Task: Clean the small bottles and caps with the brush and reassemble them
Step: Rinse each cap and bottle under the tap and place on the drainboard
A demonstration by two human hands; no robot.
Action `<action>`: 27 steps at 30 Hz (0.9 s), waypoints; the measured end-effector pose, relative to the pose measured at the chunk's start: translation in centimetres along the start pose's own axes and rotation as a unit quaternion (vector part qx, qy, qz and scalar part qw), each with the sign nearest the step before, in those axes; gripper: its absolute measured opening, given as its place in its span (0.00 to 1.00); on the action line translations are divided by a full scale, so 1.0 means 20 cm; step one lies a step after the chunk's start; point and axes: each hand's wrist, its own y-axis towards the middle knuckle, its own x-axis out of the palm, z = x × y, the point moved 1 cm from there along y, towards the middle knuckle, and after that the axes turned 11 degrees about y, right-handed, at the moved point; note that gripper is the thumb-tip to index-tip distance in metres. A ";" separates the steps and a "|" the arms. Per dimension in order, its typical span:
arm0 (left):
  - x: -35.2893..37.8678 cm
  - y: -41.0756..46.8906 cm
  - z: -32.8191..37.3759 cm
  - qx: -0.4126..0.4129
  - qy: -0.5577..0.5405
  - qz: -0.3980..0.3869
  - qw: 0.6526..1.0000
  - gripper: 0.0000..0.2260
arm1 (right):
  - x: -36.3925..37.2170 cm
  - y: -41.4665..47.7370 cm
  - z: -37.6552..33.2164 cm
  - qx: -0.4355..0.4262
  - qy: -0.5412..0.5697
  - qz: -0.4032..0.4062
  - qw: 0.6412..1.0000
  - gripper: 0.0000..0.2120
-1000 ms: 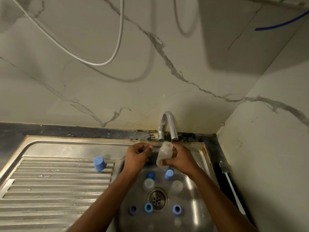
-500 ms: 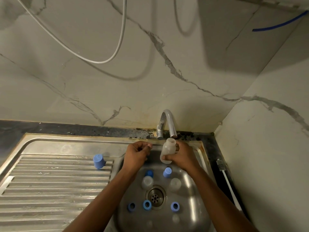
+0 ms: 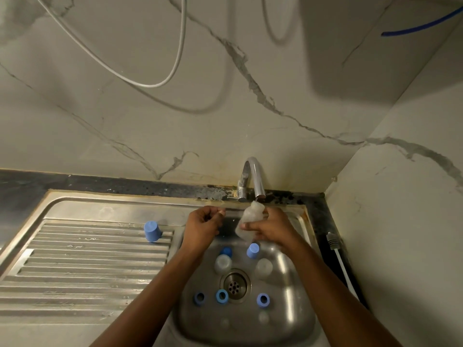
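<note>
Plastic bottle (image 3: 250, 216) partly behind right hand (image 3: 272, 227)

No text, label, brand, number or sign can be read anywhere in the view.

Sink (image 3: 290, 319) read as stainless steel, brushed, satin sheen, bright glare streaks seen in the basin. Drainboard (image 3: 87, 266) is the same steel, ribbed, scuffed and water-marked. Strainer (image 3: 235, 285) is metal, duller than the basin. Tap (image 3: 256, 176) is chromed metal, mirror-glossy. Bottle (image 3: 248, 221) is made of translucent whitish plastic, frosted finish. Caps (image 3: 152, 231) are opaque blue plastic, smooth, matt to faintly satin. Wall (image 3: 150, 126) is clad in marble-look slab, cream with grey veins, smooth, low gloss. Counter (image 3: 120, 186) is dark speckled stone, stained and rust-coloured along the sink edge. Hose (image 3: 175, 58) is grey and smooth; plastic or rubber cannot be told
</note>
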 end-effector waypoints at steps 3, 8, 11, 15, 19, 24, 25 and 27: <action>0.01 -0.04 0.00 0.001 0.013 0.006 1.000 0.06 | -0.01 -0.02 0.00 -0.005 0.043 -0.010 0.999 0.34; 0.02 -0.10 0.03 0.011 0.014 0.022 1.000 0.08 | -0.01 -0.07 -0.03 0.048 0.202 -0.069 0.976 0.33; 0.03 -0.12 0.04 0.003 0.020 0.045 0.999 0.08 | -0.01 -0.11 -0.04 0.094 0.317 -0.136 0.934 0.30; 0.04 -0.17 0.07 -0.012 0.005 0.066 0.998 0.08 | -0.04 -0.14 -0.02 0.139 0.411 -0.181 0.883 0.26; 0.05 -0.24 0.09 -0.013 0.017 0.079 0.997 0.07 | -0.04 -0.16 0.01 0.179 0.478 -0.243 0.825 0.28; 0.04 -0.34 0.09 0.042 0.067 0.031 0.996 0.24 | -0.02 -0.17 0.10 0.197 0.483 -0.223 0.824 0.33; 0.05 -0.35 0.08 0.051 0.075 0.024 0.996 0.26 | -0.01 -0.17 0.12 0.204 0.474 -0.221 0.827 0.34; 0.07 -0.36 0.06 0.072 0.099 0.013 0.992 0.29 | 0.01 -0.18 0.15 0.218 0.468 -0.221 0.827 0.34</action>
